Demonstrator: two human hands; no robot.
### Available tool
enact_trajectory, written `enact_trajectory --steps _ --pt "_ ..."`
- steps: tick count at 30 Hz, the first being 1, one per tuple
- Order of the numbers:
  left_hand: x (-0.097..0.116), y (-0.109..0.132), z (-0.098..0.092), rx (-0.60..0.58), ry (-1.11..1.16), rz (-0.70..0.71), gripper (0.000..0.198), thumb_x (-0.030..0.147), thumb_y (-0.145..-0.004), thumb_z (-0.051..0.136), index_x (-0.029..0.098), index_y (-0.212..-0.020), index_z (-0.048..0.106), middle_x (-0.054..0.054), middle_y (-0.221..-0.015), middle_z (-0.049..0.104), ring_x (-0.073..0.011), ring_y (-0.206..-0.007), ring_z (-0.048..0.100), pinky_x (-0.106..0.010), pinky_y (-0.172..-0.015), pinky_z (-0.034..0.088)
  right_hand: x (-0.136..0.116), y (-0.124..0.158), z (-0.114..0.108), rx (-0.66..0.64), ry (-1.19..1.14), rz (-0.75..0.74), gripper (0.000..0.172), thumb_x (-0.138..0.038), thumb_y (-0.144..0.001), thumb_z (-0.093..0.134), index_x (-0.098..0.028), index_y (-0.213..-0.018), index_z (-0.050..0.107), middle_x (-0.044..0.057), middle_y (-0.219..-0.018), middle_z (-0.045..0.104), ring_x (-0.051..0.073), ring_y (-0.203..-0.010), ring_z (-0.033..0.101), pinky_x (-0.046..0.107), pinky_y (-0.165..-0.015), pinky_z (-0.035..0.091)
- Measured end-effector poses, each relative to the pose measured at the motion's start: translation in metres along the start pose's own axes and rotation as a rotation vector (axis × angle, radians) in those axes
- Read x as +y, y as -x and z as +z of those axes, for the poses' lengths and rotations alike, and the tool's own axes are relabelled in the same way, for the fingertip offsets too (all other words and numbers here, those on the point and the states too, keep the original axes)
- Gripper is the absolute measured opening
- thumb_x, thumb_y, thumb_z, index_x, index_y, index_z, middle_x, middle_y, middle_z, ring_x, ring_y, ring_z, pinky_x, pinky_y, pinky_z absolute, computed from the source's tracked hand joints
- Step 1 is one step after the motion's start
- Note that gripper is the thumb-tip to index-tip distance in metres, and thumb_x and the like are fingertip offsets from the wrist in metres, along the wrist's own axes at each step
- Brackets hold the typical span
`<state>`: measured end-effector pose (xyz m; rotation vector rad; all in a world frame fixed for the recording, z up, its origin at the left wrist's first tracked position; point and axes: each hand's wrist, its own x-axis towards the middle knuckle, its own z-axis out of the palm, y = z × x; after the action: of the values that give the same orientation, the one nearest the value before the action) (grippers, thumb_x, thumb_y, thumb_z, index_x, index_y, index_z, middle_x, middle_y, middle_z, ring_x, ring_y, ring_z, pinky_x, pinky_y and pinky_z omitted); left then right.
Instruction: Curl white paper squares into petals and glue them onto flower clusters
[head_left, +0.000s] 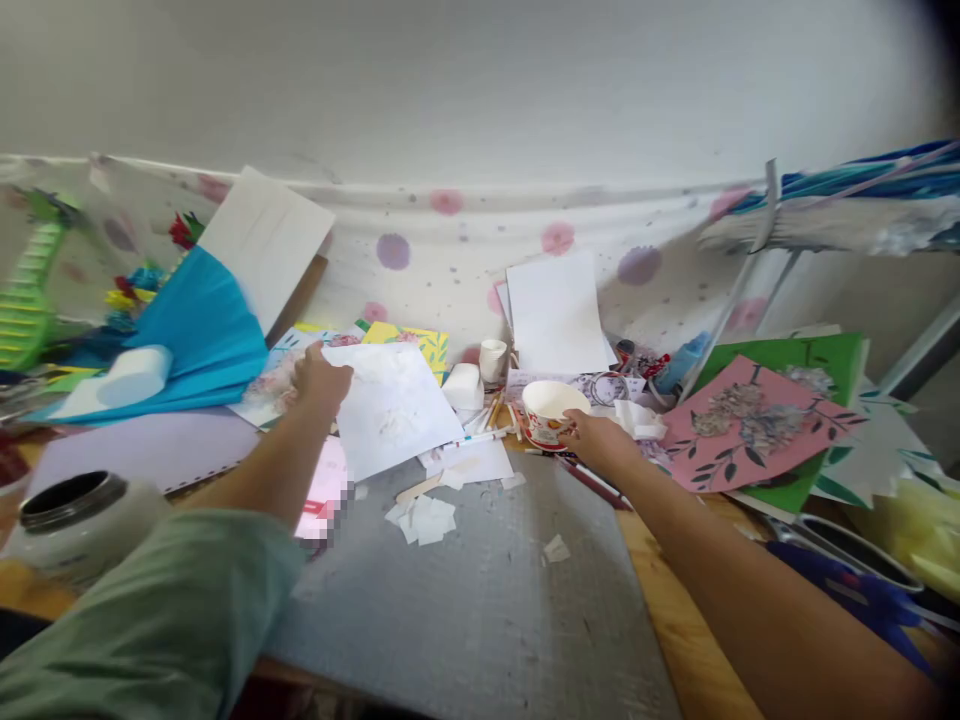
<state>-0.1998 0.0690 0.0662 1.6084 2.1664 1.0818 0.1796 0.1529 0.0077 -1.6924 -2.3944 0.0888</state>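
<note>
My left hand (319, 380) is closed on the upper left edge of a white sheet of paper (397, 410), which has faint whitish and greyish patches on it. Its fingertips are partly hidden. To the right, my right hand (598, 445) grips the side of a paper bowl (551, 398) with a white inside and a red printed pattern. The bowl is upright. Between the hands lie several paper scraps (426, 520), a flat wooden stick (418, 488) and some pens (480, 437). A pink round piece (322, 485) lies below the sheet, partly behind my left forearm.
A grey board (480, 610) covers the front. On the left are a wide jar (75, 520) and blue crepe paper (202, 340); on the right, a pink flower card (757, 425) and scissors (847, 560). White sheets (555, 310) lean at the back near a small white cup (493, 360).
</note>
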Motion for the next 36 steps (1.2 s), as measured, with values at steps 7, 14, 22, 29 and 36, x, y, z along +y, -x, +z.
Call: enact_trajectory --steps 7,14,22,29,36 --pt "0.016 0.096 0.066 -0.24 -0.212 0.374 0.028 0.029 -0.083 0.06 0.021 -0.11 0.063 -0.003 -0.111 0.062 -0.0239 -0.104 0.056 -0.035 -0.093 0.043 0.005 0.031 -0.021 0.042 0.014 -0.044 0.024 -0.032 -0.094 0.055 -0.015 -0.109 0.059 0.006 -0.105 0.063 0.019 -0.086 0.063 0.037 -0.074 0.053" --pt "0.012 0.15 0.12 -0.402 -0.358 0.486 0.038 0.023 -0.083 0.057 0.024 -0.121 0.057 -0.011 -0.134 0.048 -0.0333 -0.122 0.039 -0.051 -0.099 0.029 0.048 0.133 -0.029 0.092 -0.031 -0.158 0.021 -0.035 -0.087 0.051 -0.021 -0.073 0.057 0.002 -0.063 0.064 0.018 -0.056 0.058 0.026 -0.051 0.037" --pt "0.075 0.15 0.166 -0.513 -0.301 0.681 0.027 0.037 -0.081 0.063 0.022 -0.103 0.065 -0.009 -0.103 0.06 -0.0303 -0.101 0.05 -0.044 -0.086 0.037 0.06 0.191 -0.001 0.298 0.101 -0.476 0.023 -0.02 -0.087 0.046 -0.021 -0.101 0.064 0.01 -0.088 0.069 0.023 -0.075 0.065 0.03 -0.063 0.047" --pt "0.083 0.154 0.204 -0.542 -0.228 0.666 0.014 0.026 -0.088 0.053 0.018 -0.09 0.064 -0.009 -0.098 0.062 -0.0269 -0.097 0.052 -0.038 -0.084 0.04 0.075 0.196 -0.003 0.444 0.137 -0.501 0.02 -0.017 -0.086 0.049 -0.02 -0.099 0.063 0.011 -0.087 0.071 0.022 -0.072 0.068 0.029 -0.059 0.051" --pt "0.072 0.117 0.184 -0.482 -0.265 0.462 0.016 0.019 -0.091 0.044 0.019 -0.099 0.057 -0.005 -0.089 0.067 -0.0195 -0.083 0.061 -0.028 -0.071 0.043 0.095 0.196 -0.014 0.594 -0.066 -0.352 0.01 -0.028 -0.089 0.051 -0.024 -0.095 0.058 0.008 -0.08 0.07 0.019 -0.057 0.066 0.025 -0.046 0.048"
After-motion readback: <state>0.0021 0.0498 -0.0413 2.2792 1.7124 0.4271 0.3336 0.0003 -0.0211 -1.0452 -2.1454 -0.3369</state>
